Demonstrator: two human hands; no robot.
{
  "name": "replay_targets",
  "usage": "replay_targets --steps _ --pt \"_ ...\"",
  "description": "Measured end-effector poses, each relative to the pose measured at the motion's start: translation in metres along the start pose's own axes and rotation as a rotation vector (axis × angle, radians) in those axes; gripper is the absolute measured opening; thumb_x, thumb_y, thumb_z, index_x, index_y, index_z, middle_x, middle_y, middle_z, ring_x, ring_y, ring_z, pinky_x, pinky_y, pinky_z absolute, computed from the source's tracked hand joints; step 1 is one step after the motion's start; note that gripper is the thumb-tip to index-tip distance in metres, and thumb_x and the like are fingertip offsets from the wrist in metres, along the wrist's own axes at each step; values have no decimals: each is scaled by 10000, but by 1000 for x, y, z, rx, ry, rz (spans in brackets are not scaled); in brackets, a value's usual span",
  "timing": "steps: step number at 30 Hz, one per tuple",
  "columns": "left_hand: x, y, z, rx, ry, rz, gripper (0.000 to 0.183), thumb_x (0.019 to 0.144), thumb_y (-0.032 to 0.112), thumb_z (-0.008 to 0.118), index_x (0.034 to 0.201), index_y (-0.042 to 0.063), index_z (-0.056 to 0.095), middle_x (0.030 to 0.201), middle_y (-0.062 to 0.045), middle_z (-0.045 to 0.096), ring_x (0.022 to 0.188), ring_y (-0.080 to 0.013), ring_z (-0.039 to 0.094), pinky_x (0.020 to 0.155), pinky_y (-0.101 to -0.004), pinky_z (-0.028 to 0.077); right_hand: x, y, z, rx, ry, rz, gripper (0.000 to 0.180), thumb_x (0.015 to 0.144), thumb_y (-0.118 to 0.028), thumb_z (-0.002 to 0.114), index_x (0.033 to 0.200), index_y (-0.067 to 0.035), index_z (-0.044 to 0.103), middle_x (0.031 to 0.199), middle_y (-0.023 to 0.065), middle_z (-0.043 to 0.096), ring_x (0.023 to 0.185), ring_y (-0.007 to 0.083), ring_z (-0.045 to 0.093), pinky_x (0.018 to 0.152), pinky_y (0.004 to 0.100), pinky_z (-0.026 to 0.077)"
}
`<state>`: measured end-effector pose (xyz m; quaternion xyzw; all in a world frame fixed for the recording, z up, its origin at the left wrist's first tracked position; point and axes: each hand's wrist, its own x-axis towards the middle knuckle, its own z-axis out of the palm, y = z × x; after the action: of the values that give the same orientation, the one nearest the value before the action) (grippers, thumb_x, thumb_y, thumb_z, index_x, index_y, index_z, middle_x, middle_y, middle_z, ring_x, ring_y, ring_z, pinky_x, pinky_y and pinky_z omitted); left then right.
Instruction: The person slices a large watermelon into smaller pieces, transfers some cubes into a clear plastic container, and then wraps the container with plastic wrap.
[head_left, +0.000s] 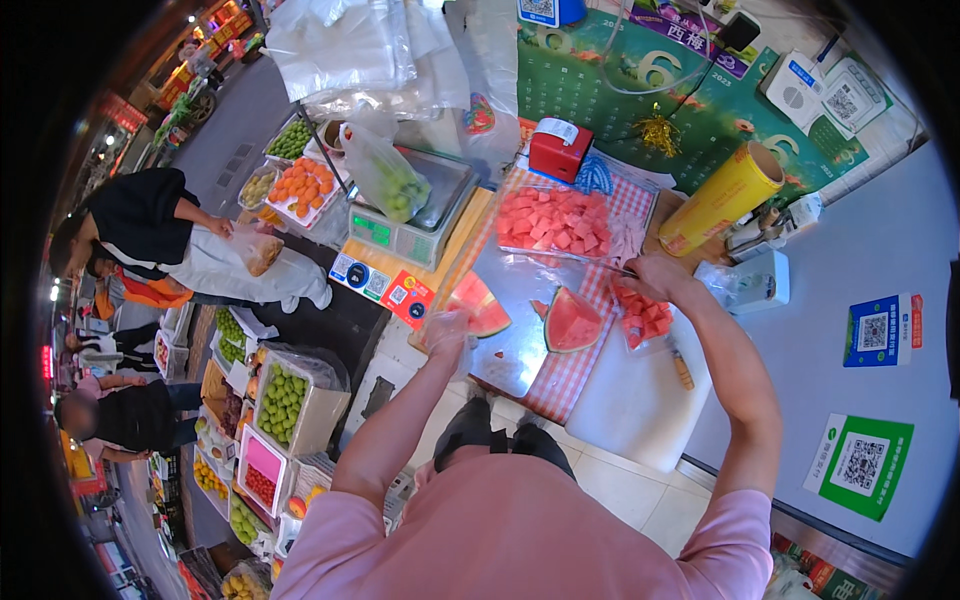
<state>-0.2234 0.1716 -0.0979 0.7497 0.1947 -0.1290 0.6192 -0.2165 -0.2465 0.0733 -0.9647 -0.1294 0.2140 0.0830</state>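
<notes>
My left hand (450, 334), in a clear plastic glove, holds a watermelon wedge (481, 306) at the left edge of a metal tray (517, 360). My right hand (654, 276) is closed on the handle of a knife (592, 260), whose blade points left along the near edge of a clear box of watermelon cubes (555, 219). A second watermelon piece (574, 320) lies on the tray's right side, with small scraps beside it. Just below my right hand, more cubes (646, 319) fill another clear container on a white cutting board (637, 397). A wooden-handled knife (682, 371) lies on that board.
A digital scale (409, 232) bearing a bag of green fruit (394, 184) stands at the upper left. A red device (560, 152) and a yellow roll of film (720, 199) stand at the back. Fruit crates (281, 401) line the left; a person holds a bag (255, 247) there.
</notes>
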Motion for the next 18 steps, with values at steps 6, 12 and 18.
replay_targets --steps 6,12,18 --pt "-11 -1 13 35 -25 -23 160 834 196 681 757 64 630 651 -19 534 520 -163 578 432 -300 460 -1 -9 10 38 29 67 451 957 -435 560 1002 -5 690 978 252 685 911 411 658 801 499 523" --pt "-9 -25 15 190 -87 -123 385 799 326 629 830 -48 718 756 -173 698 769 -237 704 692 -392 529 17 -26 -4 -22 -54 136 376 925 -340 594 992 12 708 1019 225 696 964 379 667 838 475 533" --pt "-21 20 11 731 258 109 438 811 374 705 1014 -14 699 828 -172 699 794 -247 693 747 -402 526 44 -38 -36 -109 -254 165 358 879 -316 640 966 20 725 942 201 716 887 333 696 779 444 554"
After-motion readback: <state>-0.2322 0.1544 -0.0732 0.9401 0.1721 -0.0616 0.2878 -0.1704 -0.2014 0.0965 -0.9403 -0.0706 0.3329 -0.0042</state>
